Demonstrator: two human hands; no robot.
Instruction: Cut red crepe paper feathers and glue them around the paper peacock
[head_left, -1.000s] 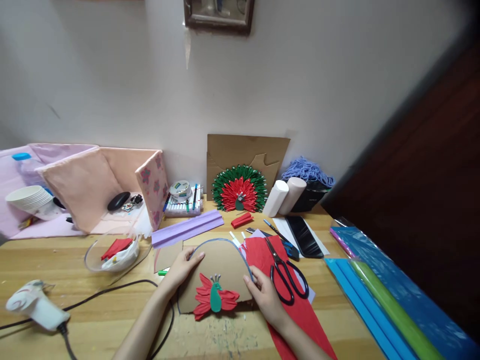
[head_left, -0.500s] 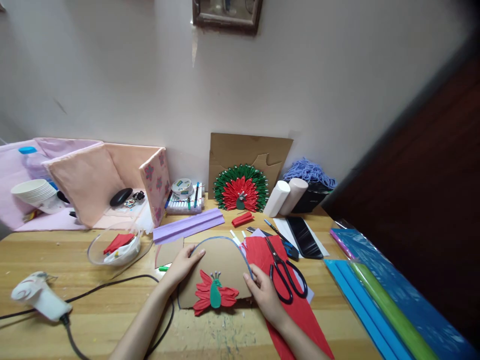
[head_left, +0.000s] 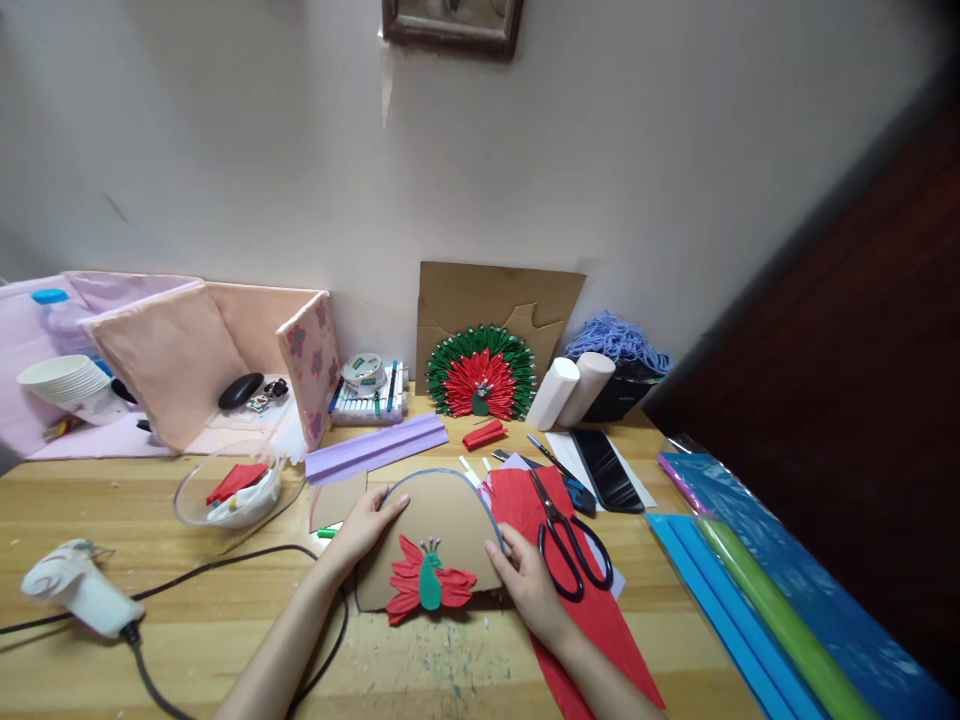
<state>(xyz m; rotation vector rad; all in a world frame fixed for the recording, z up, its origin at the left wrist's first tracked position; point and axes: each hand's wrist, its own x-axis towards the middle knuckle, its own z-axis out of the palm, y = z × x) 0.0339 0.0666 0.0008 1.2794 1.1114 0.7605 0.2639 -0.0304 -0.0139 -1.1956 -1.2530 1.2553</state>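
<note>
A rounded piece of cardboard (head_left: 450,510) with a blue line along its curved edge is held between both hands. Low on it sits a green paper peacock body (head_left: 430,583) with bead-topped pins on its head, and red crepe-paper feathers (head_left: 406,578) fan out at both sides. My left hand (head_left: 375,520) grips the upper left edge, thumb on the front face. At the right edge my right hand (head_left: 525,570) pinches the cardboard, fingers partly behind it. Black-handled scissors (head_left: 566,545) lie just right of that hand on red crepe paper (head_left: 600,640).
A finished red and green peacock (head_left: 481,375) leans by the wall. On the left are a white glue gun (head_left: 81,590) with a black cord, and a clear bowl (head_left: 187,500). Wrapped paper rolls (head_left: 780,600) lie right; a phone (head_left: 606,468) and purple paper strip (head_left: 375,448) lie further back.
The cardboard and both hands stay almost where they were. The whole view has shifted very slightly.
</note>
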